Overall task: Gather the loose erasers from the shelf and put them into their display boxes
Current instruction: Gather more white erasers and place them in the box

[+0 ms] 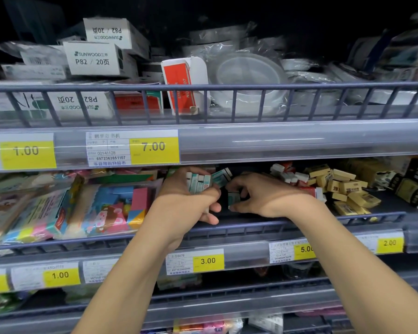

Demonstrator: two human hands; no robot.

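My left hand [186,201] grips a stack of several teal-and-white erasers [198,183] side by side, over the middle shelf [251,227]. Just right of it, my right hand [263,196] pinches one teal eraser [233,198] between thumb and fingers, low near the shelf floor. Another teal eraser [221,177] lies tilted behind the two hands. Loose yellow-sleeved erasers [343,186] lie in a heap to the right, with white and red ones [287,175] behind my right hand. No display box shows plainly.
Colourful packaged items [87,208] fill the shelf to the left. Black-and-yellow packs [413,186] sit at the far right. A low wire rail [227,231] runs along the shelf front. The shelf above holds white boxes [94,59] and plastic containers [249,75].
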